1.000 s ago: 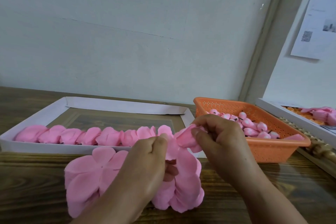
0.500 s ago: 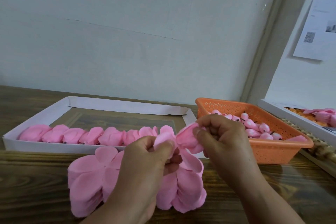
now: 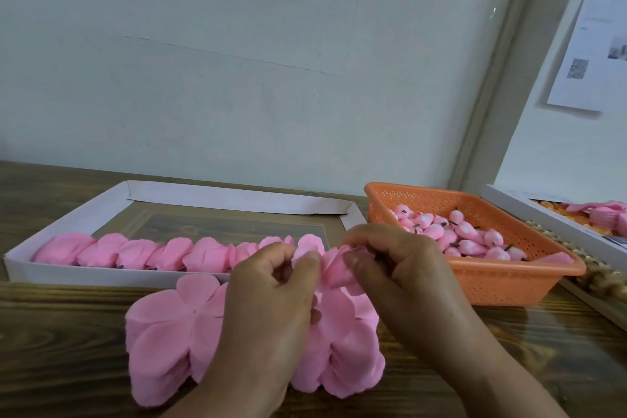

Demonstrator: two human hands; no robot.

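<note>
head view: left hand [image 3: 271,292] and right hand [image 3: 403,268] both pinch one pink petal [image 3: 334,271], seemingly to shape it, above the petal stack [image 3: 163,332] kept close on the desk [image 3: 61,370].

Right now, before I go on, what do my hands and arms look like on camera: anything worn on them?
Both are bare. The left hand and right hand have no gloves, rings or bands. The left forearm and right forearm show no sleeve, watch or bracelet as far as the picture's bottom edge. No markings show.
</note>
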